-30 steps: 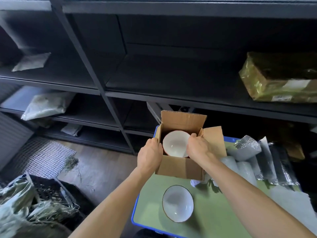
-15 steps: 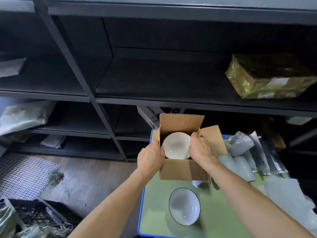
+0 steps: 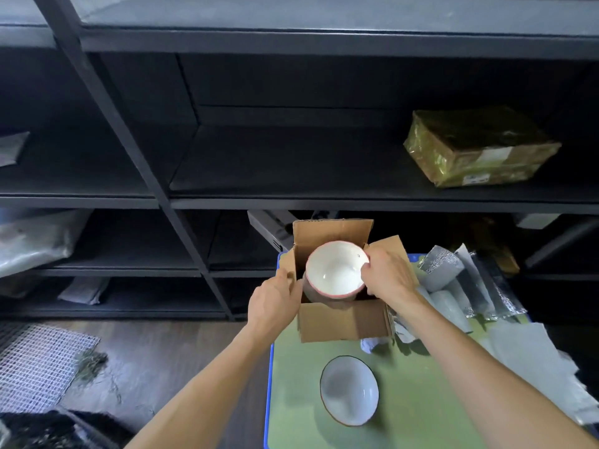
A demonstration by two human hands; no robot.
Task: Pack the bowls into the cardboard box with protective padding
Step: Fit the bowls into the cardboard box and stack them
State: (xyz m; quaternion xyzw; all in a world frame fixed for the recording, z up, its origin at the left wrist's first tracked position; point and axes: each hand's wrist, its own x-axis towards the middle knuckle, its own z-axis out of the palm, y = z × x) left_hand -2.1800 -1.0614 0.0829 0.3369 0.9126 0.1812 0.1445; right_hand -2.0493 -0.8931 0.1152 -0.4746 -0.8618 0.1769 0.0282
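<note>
An open cardboard box (image 3: 343, 320) stands at the back of a green table top (image 3: 418, 413). A white bowl with a pink rim (image 3: 334, 272) sits tilted in the box's mouth, its opening facing me. My right hand (image 3: 387, 277) pinches the bowl's right rim. My left hand (image 3: 275, 301) grips the box's left wall and flap. A second bowl, white with a dark rim (image 3: 350, 391), lies on the table in front of the box. Padding inside the box is hidden.
Silvery padding sheets and bags (image 3: 463, 286) are piled to the right of the box, with paper sheets (image 3: 534, 358) nearer me. Dark metal shelving (image 3: 181, 202) rises behind the table; a gold-wrapped parcel (image 3: 479, 147) lies on it. A mesh panel (image 3: 35, 367) lies on the floor at left.
The bowl has come up and tilted further in the box's mouth, with my right hand shifted onto its right rim. My left hand stays on the box. The camera has drifted.
</note>
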